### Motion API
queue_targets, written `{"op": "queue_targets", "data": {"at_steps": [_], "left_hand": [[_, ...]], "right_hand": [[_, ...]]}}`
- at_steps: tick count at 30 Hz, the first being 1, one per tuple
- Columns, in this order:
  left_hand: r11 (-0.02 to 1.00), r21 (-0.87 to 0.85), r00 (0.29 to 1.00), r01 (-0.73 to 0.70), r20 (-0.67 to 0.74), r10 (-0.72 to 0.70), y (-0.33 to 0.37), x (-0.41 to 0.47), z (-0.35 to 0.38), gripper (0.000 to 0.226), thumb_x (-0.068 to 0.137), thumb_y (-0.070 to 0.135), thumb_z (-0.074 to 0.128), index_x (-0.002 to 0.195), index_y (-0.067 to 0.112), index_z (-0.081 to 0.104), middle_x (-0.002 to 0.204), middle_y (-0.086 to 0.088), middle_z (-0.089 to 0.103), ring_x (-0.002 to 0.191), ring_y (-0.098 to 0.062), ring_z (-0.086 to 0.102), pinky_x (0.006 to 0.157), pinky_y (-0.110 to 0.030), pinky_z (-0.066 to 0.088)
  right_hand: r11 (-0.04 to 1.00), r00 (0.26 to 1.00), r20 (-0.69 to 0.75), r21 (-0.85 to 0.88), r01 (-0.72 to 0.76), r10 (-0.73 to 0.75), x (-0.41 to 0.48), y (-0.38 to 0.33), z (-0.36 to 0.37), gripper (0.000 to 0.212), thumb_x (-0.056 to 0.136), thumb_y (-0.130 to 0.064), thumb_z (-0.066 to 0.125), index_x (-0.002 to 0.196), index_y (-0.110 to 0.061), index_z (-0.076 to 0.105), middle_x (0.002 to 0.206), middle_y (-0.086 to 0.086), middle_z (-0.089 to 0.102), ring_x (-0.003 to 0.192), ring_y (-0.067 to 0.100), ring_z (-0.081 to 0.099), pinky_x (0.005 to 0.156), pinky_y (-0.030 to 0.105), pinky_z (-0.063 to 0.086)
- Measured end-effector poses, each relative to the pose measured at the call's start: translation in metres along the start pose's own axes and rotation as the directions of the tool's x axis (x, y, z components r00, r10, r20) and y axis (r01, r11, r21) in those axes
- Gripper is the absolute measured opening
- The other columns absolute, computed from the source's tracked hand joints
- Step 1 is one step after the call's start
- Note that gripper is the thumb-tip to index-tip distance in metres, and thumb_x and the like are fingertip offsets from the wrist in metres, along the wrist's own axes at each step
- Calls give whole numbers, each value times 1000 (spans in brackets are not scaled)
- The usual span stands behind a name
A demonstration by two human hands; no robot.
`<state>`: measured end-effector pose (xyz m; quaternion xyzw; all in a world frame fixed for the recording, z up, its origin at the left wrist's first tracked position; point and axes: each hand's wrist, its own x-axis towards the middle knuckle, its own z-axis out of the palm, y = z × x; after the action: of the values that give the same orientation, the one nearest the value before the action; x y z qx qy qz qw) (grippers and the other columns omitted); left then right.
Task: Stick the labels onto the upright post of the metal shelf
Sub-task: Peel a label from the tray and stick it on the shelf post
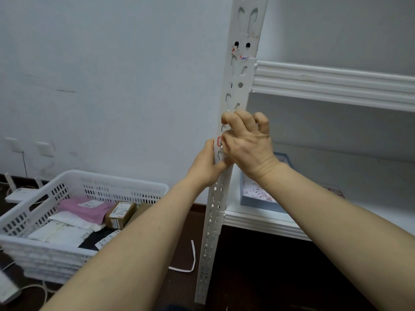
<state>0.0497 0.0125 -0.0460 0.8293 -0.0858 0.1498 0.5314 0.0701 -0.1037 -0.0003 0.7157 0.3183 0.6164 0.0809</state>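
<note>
The white perforated upright post (239,75) of the metal shelf runs from top centre down to the floor. A small white label with a red border (219,141) lies on the post's left edge at mid height. My right hand (249,144) covers the post there, its thumb and fingertips pressing around the label. My left hand (207,167) grips the post from the left just below the label, thumb on the front face. Torn label remnants with red and blue marks (241,55) stick higher up the post.
A white plastic basket (89,182) with parcels stands on the dark floor at left. A blue-rimmed box of small labels (258,194) sits on the lower white shelf (280,223). A paper backing strip (192,257) lies on the floor near the post.
</note>
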Motion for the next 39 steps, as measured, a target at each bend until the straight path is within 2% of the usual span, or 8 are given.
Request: {"op": "queue_targets", "data": {"at_steps": [8, 13, 18, 20, 22, 26, 30, 39], "left_hand": [[998, -59, 999, 38, 7, -38, -1, 1, 1, 36, 86, 28, 65, 112, 20, 41, 87, 11, 54, 83, -13, 55, 73, -29, 46], [998, -39, 998, 59, 8, -59, -3, 0, 3, 44, 85, 28, 66, 120, 16, 43, 104, 4, 59, 96, -16, 58, 87, -36, 50], [984, 138, 978, 109, -193, -81, 7, -15, 20, 51, 88, 29, 63, 131, 15, 40, 126, -4, 49, 120, -21, 46, 99, -34, 41], [943, 326, 893, 61, -439, 94, 19, -32, 35, 59, 86, 20, 64, 137, 10, 36, 131, -10, 38, 123, -21, 35, 103, -28, 30], [917, 371, 816, -149, -478, 326, 31, -41, 50, 50, 83, 9, 64, 130, 7, 46, 120, -10, 43, 110, -18, 41, 98, -23, 32], [918, 210, 896, -336, -230, 381, 55, -32, 67, 30, 86, 8, 62, 116, 10, 60, 103, -4, 56, 80, -7, 50, 71, -16, 43], [951, 138, 955, -277, -71, 288, 68, -17, 86, 39, 85, 18, 66, 123, 13, 60, 104, -1, 60, 86, -9, 57, 81, -20, 49], [835, 261, 870, -484, 41, 492, 72, 9, 117, 21, 83, 16, 69, 101, 7, 73, 83, -9, 71, 71, -19, 64, 72, -26, 51]], "right_hand": [[996, 997, -57, 78, -48, 53, -7, 6, 1, 10, 65, -18, 62, 57, -16, 57, 98, -1, 63, 100, 17, 43, 83, 32, 27], [900, 933, 118, 247, -359, 340, -28, 18, -14, 15, 74, -26, 60, 64, -16, 64, 92, 4, 62, 98, 17, 41, 79, 28, 20], [296, 496, 646, 400, -867, 580, -38, 33, -33, 14, 86, -27, 64, 73, -22, 66, 99, -7, 53, 103, 10, 44, 93, 27, 24], [-119, 281, 804, 396, -911, 524, -41, 41, -37, 16, 87, -23, 65, 71, -24, 63, 87, -6, 60, 95, 14, 53, 83, 28, 41], [-328, 121, 884, 291, -899, 451, -46, 50, -39, 8, 85, -20, 67, 77, -19, 65, 86, -3, 64, 95, 15, 55, 83, 27, 40], [-457, -5, 931, 173, -873, 364, -57, 64, -49, 9, 82, -14, 70, 75, -15, 64, 81, -4, 63, 84, 10, 53, 79, 25, 36], [-495, -28, 956, 126, -860, 290, -68, 85, -62, 5, 83, -12, 67, 79, -13, 64, 82, -2, 62, 83, 9, 52, 86, 31, 31], [-618, -169, 975, -43, -785, 147, -97, 122, -59, 11, 84, -13, 60, 74, -17, 60, 72, -4, 57, 70, 10, 48, 67, 27, 32]]}}
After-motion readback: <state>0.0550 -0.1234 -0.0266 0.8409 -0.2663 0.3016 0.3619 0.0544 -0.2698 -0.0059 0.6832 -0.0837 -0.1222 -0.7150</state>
